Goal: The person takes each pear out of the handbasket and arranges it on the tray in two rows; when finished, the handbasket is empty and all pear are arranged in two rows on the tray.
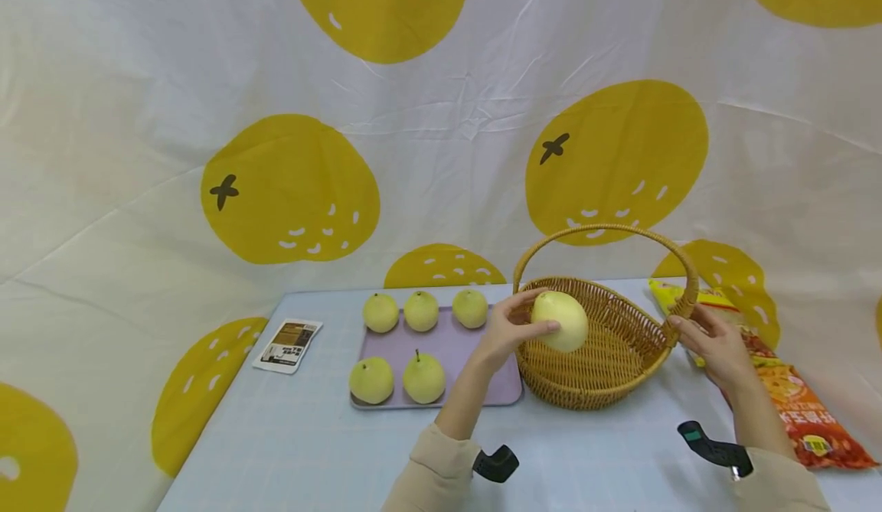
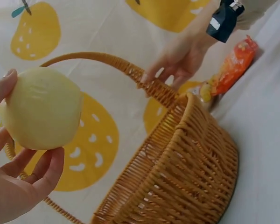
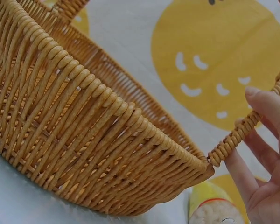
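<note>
My left hand (image 1: 511, 330) holds a pale yellow-green pear (image 1: 569, 322) over the left side of a wicker basket (image 1: 586, 397). In the left wrist view the thumb lies on one side of the pear (image 2: 43, 108) and the fingertips press its underside. My right hand (image 1: 717, 344) grips the lower right end of the basket's arched handle. The right wrist view shows its thumb and fingers around the wound handle (image 3: 240, 133), just above the rim. The basket's visible inside is bare woven wicker.
Left of the basket a purple tray (image 1: 462, 359) carries several pears (image 1: 423, 379). A white and brown packet (image 1: 288, 345) lies at the table's left. Behind my right forearm are a yellow snack bag (image 1: 664, 294) and an orange-red snack bag (image 1: 802, 412). A patterned cloth hangs behind the table.
</note>
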The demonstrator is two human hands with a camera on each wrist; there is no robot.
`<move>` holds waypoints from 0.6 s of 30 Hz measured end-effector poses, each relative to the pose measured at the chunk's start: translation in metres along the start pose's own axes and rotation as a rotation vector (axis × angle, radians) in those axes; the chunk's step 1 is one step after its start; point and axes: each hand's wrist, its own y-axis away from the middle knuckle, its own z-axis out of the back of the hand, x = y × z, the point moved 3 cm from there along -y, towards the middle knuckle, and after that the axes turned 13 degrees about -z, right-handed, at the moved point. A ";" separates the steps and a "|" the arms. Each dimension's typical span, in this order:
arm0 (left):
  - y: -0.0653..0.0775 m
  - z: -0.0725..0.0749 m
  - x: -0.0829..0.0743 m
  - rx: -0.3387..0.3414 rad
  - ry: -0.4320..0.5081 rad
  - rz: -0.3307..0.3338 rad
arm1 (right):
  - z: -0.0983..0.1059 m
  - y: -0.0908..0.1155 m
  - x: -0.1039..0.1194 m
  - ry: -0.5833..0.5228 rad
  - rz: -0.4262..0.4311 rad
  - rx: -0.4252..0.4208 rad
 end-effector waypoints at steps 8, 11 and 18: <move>0.018 0.041 -0.013 -0.149 0.028 0.030 | -0.001 0.000 0.002 -0.028 0.014 0.007; 0.027 0.054 -0.015 -0.237 -0.034 0.053 | -0.001 0.000 0.001 -0.024 0.015 0.005; 0.045 0.065 -0.016 -0.342 -0.299 0.062 | 0.001 -0.001 -0.002 0.008 -0.009 -0.003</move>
